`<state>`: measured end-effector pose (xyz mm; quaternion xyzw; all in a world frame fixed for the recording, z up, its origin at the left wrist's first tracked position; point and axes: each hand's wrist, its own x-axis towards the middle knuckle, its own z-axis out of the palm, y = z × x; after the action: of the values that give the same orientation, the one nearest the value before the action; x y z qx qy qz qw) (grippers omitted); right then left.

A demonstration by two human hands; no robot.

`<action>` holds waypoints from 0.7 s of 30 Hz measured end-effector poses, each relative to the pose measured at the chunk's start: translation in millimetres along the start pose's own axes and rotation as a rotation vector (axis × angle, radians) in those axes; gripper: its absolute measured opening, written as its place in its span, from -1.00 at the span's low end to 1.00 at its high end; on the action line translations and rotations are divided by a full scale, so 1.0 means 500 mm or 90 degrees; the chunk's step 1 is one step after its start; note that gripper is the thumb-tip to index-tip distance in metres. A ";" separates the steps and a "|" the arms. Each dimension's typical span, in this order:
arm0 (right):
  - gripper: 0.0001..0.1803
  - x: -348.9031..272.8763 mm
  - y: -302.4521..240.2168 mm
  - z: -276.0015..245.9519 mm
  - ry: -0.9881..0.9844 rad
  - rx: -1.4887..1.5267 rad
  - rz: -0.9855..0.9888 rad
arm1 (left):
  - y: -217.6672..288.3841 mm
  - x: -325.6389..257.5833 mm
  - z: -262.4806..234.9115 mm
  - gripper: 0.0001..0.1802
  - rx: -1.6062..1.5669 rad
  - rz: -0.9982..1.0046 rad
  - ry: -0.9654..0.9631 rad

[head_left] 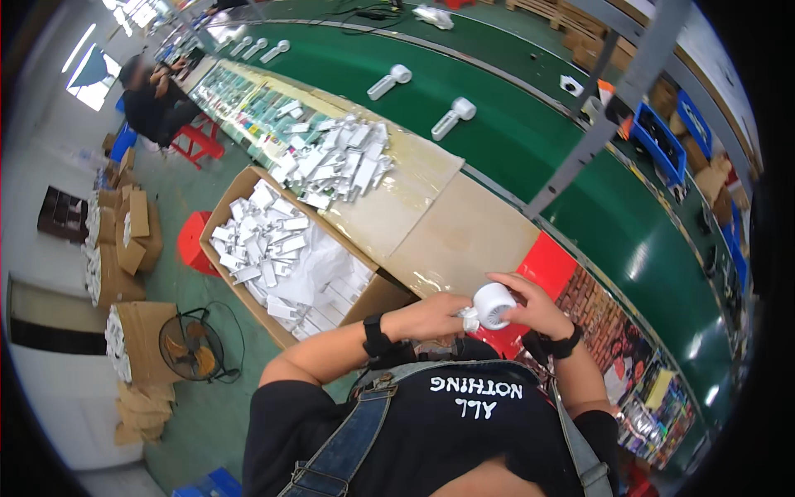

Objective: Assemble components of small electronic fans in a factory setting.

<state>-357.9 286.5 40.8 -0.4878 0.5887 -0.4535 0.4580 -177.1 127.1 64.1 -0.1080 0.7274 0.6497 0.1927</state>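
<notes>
head view | small white handheld fan (493,305) held close to the chest, over the table's near edge | right hand (534,306) curls around its round head from the right | left hand (435,316) pinches the handle end | long axis runs left-right between both hands | box of white parts (277,248) well off to the left

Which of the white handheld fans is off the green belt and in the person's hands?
The fan held at chest height between left hand and right hand; the others lie on the belt.
</notes>
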 end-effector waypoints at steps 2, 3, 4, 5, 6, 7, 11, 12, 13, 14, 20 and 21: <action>-0.43 0.091 0.028 0.008 -0.041 0.283 0.071 | -0.062 -0.032 -0.015 -0.76 -0.207 0.027 0.103; -0.43 0.144 0.045 0.018 -0.057 0.280 0.068 | -0.087 -0.049 -0.028 -0.78 -0.413 0.056 0.191; -0.49 0.197 0.066 0.026 -0.024 0.169 0.079 | -0.095 -0.067 -0.047 -0.81 -0.499 0.052 0.295; -0.54 0.251 0.080 0.040 0.002 0.059 0.083 | -0.147 -0.079 -0.059 -0.74 -0.647 0.113 0.388; -0.54 0.302 0.089 0.054 -0.008 0.056 0.080 | -0.174 -0.095 -0.076 -0.71 -0.676 0.146 0.468; -0.60 0.354 0.098 0.075 -0.015 -0.085 0.033 | -0.193 -0.117 -0.093 -0.67 -0.703 0.178 0.549; -0.69 0.554 0.157 0.173 0.011 -0.435 -0.215 | -0.239 -0.210 -0.125 -0.62 -0.744 0.168 0.689; -0.69 0.603 0.168 0.197 -0.005 -0.429 -0.224 | -0.247 -0.233 -0.133 -0.59 -0.723 0.139 0.718; -0.68 0.647 0.181 0.214 0.032 -0.472 -0.246 | -0.254 -0.249 -0.142 -0.57 -0.703 0.109 0.741; -0.65 0.689 0.194 0.231 0.069 -0.514 -0.266 | -0.258 -0.258 -0.156 -0.56 -0.717 0.109 0.750; -0.61 0.816 0.228 0.250 0.079 -0.710 -0.287 | -0.283 -0.291 -0.222 -0.58 -0.831 0.191 0.785; -0.61 0.822 0.223 0.249 0.056 -0.759 -0.282 | -0.286 -0.292 -0.233 -0.60 -0.873 0.239 0.775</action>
<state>-296.3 -118.8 -129.3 -0.7500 0.6435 -0.1517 -0.0213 -3.4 -20.3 5.5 -0.4006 0.1668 0.7890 -0.4350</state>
